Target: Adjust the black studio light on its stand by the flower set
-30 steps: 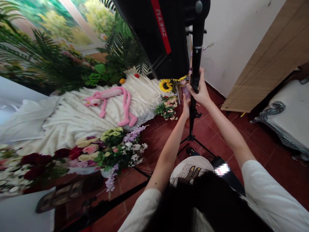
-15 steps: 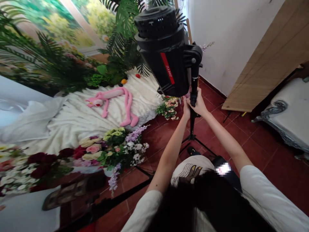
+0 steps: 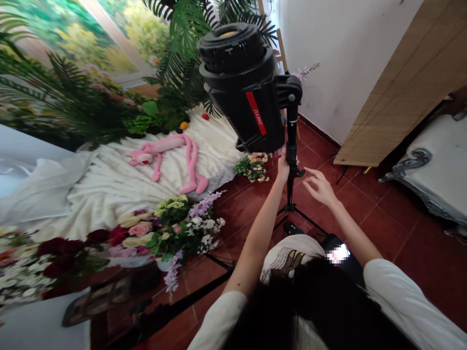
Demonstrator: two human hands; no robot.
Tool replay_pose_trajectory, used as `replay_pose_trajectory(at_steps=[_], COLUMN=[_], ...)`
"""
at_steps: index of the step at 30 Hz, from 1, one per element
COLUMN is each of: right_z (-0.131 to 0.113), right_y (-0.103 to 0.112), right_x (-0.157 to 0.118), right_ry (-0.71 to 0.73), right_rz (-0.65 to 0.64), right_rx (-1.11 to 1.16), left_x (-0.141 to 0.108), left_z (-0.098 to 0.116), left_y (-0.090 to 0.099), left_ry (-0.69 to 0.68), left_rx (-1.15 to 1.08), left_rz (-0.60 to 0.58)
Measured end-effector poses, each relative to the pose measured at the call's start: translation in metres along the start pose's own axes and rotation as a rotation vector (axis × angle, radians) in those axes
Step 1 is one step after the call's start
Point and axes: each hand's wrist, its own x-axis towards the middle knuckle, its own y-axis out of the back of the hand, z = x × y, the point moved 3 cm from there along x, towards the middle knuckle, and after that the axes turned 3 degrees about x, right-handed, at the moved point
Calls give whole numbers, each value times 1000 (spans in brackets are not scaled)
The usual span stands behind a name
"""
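Bottom centre: dark hair and white sleeves, both bare forearms reaching up the frame. Right hand (image 3: 320,187), right of centre: fingers spread loose, holding nothing, just beside the light stand pole (image 3: 291,146) but apart from it. Left hand (image 3: 283,165), centre: wrapped on the pole near its clamp knob. Pole upright on tripod legs (image 3: 295,213) over red floor tiles (image 3: 368,218). Above, upper centre: black studio light (image 3: 246,90) tilted on the stand top. Further, left: flower arrangements (image 3: 171,226), white drape (image 3: 120,180) with pink plush toy (image 3: 171,155).

black studio light (image 3: 245,87), upright tripod stand (image 3: 291,160)
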Motion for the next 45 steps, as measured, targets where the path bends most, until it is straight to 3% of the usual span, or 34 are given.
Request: replay_pose_trajectory(at_steps=[4, 9, 14, 17, 20, 23, 25, 28, 32, 36, 45], right_z=[7, 8, 19, 21, 16, 5, -1, -2, 0, 3, 43], right_y=[-10, -20, -37, -43, -34, -20, -17, -21, -25, -27, -41], right_x=[-11, -2, 5, 5, 7, 10, 14, 20, 24, 25, 35], right_ry=[-24, -140, -543, -731, -648, -373, -214, -137, -209, -398, -753], right_rz=[-40, -3, 134, 127, 122, 187, 163, 104, 136, 170, 176], right_rx=[-15, 128, 695, 936, 805, 385, 158, -1, -61, 27, 498], left_x=[-1, -1, 0, 0, 0, -2, -4, -7, -9, -8, -5], left_z=[2, 4, 3, 3, 3, 5, 7, 11, 13, 11, 3], left_y=[-2, -4, -3, -1, -1, -2, -4, -6, -7, -6, -3], left_ry=[-22, 1, -44, -79, -60, -24, -22, -25, 4, 7, -17], left_rx=[-12, 2, -3, 35, 73, 82, 68, 46, 50, 64, 31], left_rz=[-42, -20, -55, -42, -28, -23, -29, -37, -17, -22, -38])
